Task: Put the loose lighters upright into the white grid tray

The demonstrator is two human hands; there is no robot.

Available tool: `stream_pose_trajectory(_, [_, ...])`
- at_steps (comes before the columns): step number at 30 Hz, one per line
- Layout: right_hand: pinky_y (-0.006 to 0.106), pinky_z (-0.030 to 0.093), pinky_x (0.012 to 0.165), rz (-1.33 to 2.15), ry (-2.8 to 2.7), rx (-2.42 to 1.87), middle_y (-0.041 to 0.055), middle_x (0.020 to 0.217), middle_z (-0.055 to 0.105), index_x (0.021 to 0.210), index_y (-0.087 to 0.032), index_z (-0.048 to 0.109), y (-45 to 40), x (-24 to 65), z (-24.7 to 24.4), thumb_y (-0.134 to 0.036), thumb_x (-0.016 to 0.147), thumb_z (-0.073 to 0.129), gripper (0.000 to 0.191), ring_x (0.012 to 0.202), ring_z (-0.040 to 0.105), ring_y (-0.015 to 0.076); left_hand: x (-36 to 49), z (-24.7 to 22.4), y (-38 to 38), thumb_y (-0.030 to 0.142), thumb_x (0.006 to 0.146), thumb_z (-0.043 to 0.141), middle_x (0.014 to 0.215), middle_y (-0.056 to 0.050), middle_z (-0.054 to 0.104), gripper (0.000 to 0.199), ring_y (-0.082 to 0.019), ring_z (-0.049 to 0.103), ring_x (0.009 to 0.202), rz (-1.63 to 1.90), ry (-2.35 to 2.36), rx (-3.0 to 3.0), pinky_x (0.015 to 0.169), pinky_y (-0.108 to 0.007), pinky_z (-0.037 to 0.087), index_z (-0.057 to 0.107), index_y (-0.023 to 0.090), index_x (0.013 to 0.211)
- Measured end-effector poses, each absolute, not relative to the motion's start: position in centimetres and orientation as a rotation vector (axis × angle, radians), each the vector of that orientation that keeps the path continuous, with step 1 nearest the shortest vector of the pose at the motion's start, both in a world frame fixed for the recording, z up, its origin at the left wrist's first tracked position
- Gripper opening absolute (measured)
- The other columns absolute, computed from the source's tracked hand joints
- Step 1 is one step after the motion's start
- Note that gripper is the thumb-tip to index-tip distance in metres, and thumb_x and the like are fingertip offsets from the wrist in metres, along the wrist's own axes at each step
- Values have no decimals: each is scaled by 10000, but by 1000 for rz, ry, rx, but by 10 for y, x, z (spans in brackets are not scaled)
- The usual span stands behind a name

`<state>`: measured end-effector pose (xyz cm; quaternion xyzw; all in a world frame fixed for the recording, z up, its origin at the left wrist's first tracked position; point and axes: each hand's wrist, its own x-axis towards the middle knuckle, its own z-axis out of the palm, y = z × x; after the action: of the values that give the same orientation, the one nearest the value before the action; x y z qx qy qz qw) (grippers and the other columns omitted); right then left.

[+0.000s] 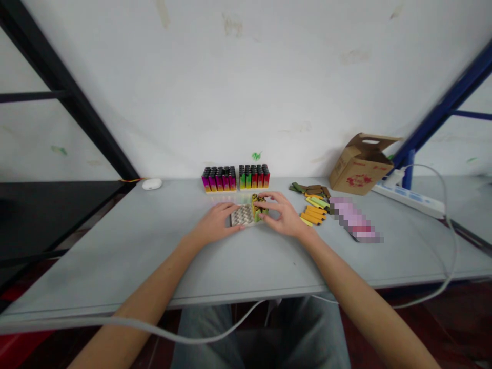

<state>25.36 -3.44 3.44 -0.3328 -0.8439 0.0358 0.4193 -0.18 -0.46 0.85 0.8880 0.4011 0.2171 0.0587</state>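
A pale tray with rows of small holes lies in front of me, its left part bare. My left hand grips its left end, thumb along the near edge and fingers on the far edge. Yellow-green and black lighters stand upright in its right part. My right hand closes around those lighters, fingers over their tops and thumb on the near side; which one it pinches is partly hidden. Loose orange lighters and yellow-green lighters lie to the right of that hand.
Behind stand a block of purple lighters and a block of green and red lighters. Right are brown and green pieces, a blurred-out pink item, a cardboard box and a power strip. A white case lies left.
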Motion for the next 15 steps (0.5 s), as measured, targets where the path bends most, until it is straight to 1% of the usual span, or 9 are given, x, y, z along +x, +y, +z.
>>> stream_pose_trajectory(2, [416, 444, 963, 94, -2010, -902, 104, 1188, 605, 1160, -222, 645, -31, 263, 37, -241, 825, 576, 343, 1113, 552, 227, -2, 8, -4, 576, 786, 615, 1306, -147, 554, 648, -314, 501, 1208, 645, 1220, 2686, 1052, -461, 375, 551, 176, 1293])
stream_pose_trajectory(4, [399, 452, 938, 43, -1863, -1027, 101, 1091, 649, 1053, -196, 680, -28, 278, 39, -218, 837, 531, 263, 1042, 584, 222, -2, 8, -4, 585, 784, 612, 1311, -148, 551, 655, -316, 500, 1209, 638, 1222, 2686, 1051, -460, 377, 553, 176, 1292])
stream_pose_trajectory(5, [391, 463, 906, 2, -1780, -1097, 92, 1001, 676, 978, -191, 693, -27, 287, 39, -207, 841, 505, 234, 977, 605, 218, -2, 8, -4, 586, 784, 613, 1313, -145, 550, 655, -313, 501, 1207, 636, 1219, 2688, 1050, -456, 377, 552, 180, 1294])
stream_pose_trajectory(6, [383, 471, 873, -24, -1738, -1165, 80, 923, 692, 921, -192, 697, -26, 296, 38, -199, 842, 485, 227, 913, 619, 214, -2, 8, -4, 585, 784, 614, 1313, -141, 550, 653, -311, 502, 1206, 635, 1218, 2691, 1049, -452, 378, 551, 184, 1296])
stream_pose_trajectory(8, [378, 477, 837, -38, -1726, -1298, 71, 841, 705, 865, -186, 699, -29, 313, 36, -199, 823, 490, 214, 846, 631, 216, -2, 8, -4, 576, 787, 616, 1311, -137, 551, 645, -306, 502, 1203, 631, 1218, 2698, 1048, -448, 378, 546, 190, 1299])
stream_pose_trajectory(10, [375, 480, 830, -7, -1871, -1388, 76, 840, 713, 846, -181, 707, -37, 325, 33, -216, 796, 530, 187, 848, 636, 225, -1, 9, -4, 565, 795, 614, 1303, -134, 556, 634, -299, 506, 1196, 623, 1219, 2708, 1047, -442, 377, 543, 189, 1300])
stream_pose_trajectory(11, [381, 471, 857, -8, -1975, -1408, 84, 863, 715, 838, -178, 711, -42, 329, 31, -223, 786, 548, 177, 884, 633, 234, 0, 9, -4, 561, 798, 612, 1299, -133, 558, 630, -297, 508, 1192, 619, 1219, 2714, 1045, -439, 378, 541, 187, 1301])
stream_pose_trajectory(13, [410, 442, 919, -72, -2121, -1464, 115, 962, 706, 897, -171, 722, -52, 333, 29, -259, 759, 605, 201, 976, 616, 263, 0, 10, -5, 559, 804, 606, 1300, -136, 555, 630, -296, 507, 1191, 608, 1215, 2724, 1044, -435, 377, 538, 181, 1304])
stream_pose_trajectory(15, [423, 417, 957, -105, -2226, -1509, 125, 1025, 695, 945, -176, 720, -59, 333, 28, -247, 756, 614, 228, 1032, 601, 271, 1, 10, -5, 563, 804, 603, 1309, -142, 548, 636, -302, 499, 1202, 604, 1217, 2721, 1047, -439, 374, 539, 175, 1304])
